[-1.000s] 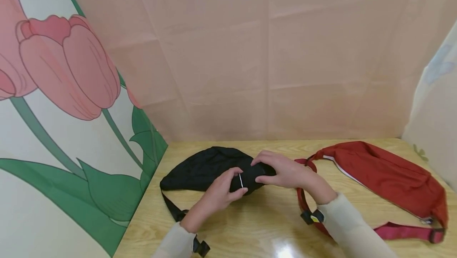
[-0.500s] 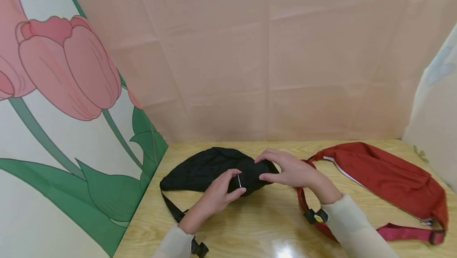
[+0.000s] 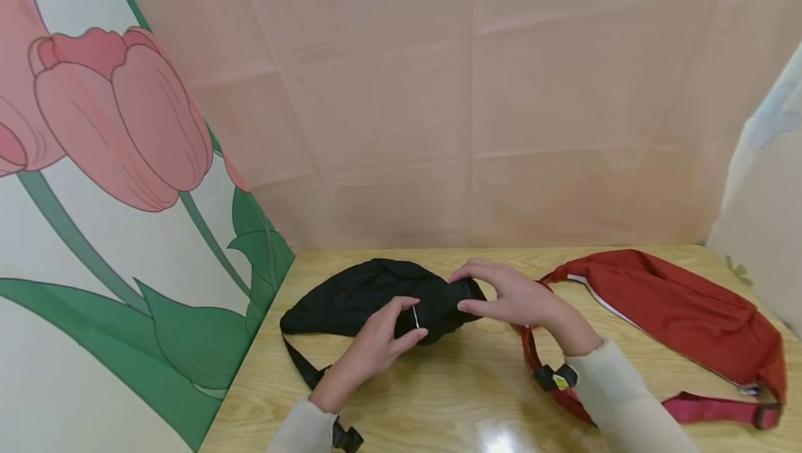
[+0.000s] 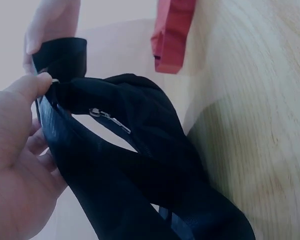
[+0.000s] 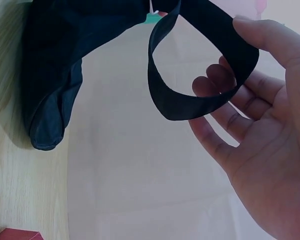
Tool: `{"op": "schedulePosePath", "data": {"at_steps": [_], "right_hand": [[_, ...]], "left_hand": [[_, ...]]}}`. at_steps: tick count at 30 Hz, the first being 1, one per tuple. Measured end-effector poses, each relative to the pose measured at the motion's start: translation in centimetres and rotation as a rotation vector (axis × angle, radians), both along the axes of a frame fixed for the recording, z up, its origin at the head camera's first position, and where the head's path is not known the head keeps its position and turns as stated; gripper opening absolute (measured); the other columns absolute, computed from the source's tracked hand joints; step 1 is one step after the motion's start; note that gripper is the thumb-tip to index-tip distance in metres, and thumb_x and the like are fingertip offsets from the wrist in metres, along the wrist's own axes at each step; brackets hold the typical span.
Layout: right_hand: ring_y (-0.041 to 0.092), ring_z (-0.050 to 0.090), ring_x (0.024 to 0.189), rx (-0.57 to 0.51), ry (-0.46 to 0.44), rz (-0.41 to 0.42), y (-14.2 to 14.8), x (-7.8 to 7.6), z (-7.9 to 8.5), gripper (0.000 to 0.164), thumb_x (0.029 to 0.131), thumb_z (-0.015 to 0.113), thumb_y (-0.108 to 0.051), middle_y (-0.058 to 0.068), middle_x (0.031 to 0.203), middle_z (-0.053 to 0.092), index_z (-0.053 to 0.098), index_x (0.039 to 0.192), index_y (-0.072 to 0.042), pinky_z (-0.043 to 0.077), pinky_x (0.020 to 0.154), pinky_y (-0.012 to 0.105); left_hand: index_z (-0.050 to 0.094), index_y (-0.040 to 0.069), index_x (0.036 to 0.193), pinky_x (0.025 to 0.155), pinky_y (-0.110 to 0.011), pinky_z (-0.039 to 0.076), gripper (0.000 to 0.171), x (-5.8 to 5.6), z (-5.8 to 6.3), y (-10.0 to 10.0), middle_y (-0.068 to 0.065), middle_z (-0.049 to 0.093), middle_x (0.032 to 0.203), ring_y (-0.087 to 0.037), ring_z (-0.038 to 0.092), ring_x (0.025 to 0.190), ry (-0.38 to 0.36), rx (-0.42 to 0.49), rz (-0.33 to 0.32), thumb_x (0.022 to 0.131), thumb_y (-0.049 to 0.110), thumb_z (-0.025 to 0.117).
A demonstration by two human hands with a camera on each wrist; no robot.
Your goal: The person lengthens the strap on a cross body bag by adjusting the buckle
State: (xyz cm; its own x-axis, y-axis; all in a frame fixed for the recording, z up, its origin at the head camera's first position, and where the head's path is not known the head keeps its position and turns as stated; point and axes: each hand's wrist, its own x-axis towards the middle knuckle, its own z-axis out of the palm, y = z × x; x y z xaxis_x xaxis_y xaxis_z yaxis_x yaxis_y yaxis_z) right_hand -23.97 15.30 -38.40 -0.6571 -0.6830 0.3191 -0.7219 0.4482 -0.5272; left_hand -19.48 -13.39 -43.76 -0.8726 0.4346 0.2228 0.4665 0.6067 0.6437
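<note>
A black waist bag (image 3: 370,293) lies on the wooden table, its strap raised at the right end. My left hand (image 3: 378,342) pinches this strap between thumb and fingers, beside a small pale edge. In the left wrist view the black strap (image 4: 85,155) runs down from the thumb, and a metal zipper pull (image 4: 110,121) shows on the bag behind it. To the right, my right hand (image 3: 510,296) holds the strap's looped part; the right wrist view has the loop (image 5: 190,105) standing rounded, with the thumb on its outside and fingertips behind and within it.
A red waist bag (image 3: 677,307) lies at the right of the wooden table (image 3: 457,397). Its red strap (image 3: 532,352) curves beneath my right forearm, and a pinkish-red strap end (image 3: 708,408) lies in front of it. A beige cloth wall (image 3: 388,126) stands behind the table.
My right hand has shifted slightly to the right with the strap loop, while my left hand has drifted a little left. The strap between them is drawn out somewhat; both bags stay put.
</note>
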Motion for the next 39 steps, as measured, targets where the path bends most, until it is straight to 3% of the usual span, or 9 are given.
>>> {"op": "schedulePosePath", "data": {"at_steps": [10, 18, 26, 33, 39], "right_hand": [[0.011, 0.059, 0.117, -0.074, 0.029, -0.006, 0.2, -0.4, -0.1, 0.036, 0.095, 0.073, -0.034, -0.013, 0.124, 0.063, 0.064, 0.128, -0.023, 0.050, 0.099, 0.047], [0.020, 0.060, 0.120, -0.129, -0.131, -0.028, 0.4, -1.6, -1.2, 0.036, 0.100, 0.065, -0.031, -0.001, 0.132, 0.064, 0.062, 0.134, -0.020, 0.047, 0.101, 0.054], [0.023, 0.064, 0.113, -0.186, -0.289, -0.064, 0.1, -4.4, -4.6, 0.033, 0.109, 0.046, -0.031, 0.004, 0.122, 0.067, 0.062, 0.133, -0.014, 0.046, 0.101, 0.055], [0.030, 0.059, 0.121, -0.078, -0.353, -0.077, -1.1, -6.7, -7.9, 0.043, 0.109, 0.044, -0.040, 0.010, 0.130, 0.064, 0.061, 0.136, -0.011, 0.043, 0.104, 0.056], [0.034, 0.050, 0.134, -0.004, -0.364, -0.049, -2.0, -8.3, -10.0, 0.045, 0.108, 0.046, -0.042, 0.010, 0.144, 0.057, 0.060, 0.141, -0.014, 0.038, 0.109, 0.057]], "left_hand": [[0.053, 0.011, 0.138, 0.101, -0.046, 0.049, 0.051, -0.2, 0.1, -0.4, -0.008, 0.063, 0.134, -0.023, 0.060, 0.123, 0.041, 0.042, -0.004, 0.098, 0.038, 0.068], [0.054, 0.010, 0.135, 0.098, -0.048, 0.049, 0.047, -0.2, 0.0, -0.8, -0.011, 0.062, 0.131, -0.024, 0.059, 0.118, 0.045, 0.080, 0.033, 0.098, 0.034, 0.069], [0.052, 0.013, 0.132, 0.096, -0.043, 0.049, 0.044, 0.1, -0.6, -0.8, -0.007, 0.061, 0.123, -0.021, 0.057, 0.111, 0.015, 0.075, -0.019, 0.097, 0.032, 0.071], [0.049, 0.012, 0.129, 0.098, -0.036, 0.047, 0.043, 0.3, -1.4, -0.6, -0.003, 0.058, 0.116, -0.016, 0.055, 0.107, -0.030, 0.086, -0.125, 0.096, 0.025, 0.073], [0.047, 0.013, 0.129, 0.101, -0.038, 0.047, 0.043, 0.5, -1.5, -0.6, -0.005, 0.060, 0.118, -0.016, 0.057, 0.109, -0.043, 0.097, -0.146, 0.096, 0.023, 0.073]]}}
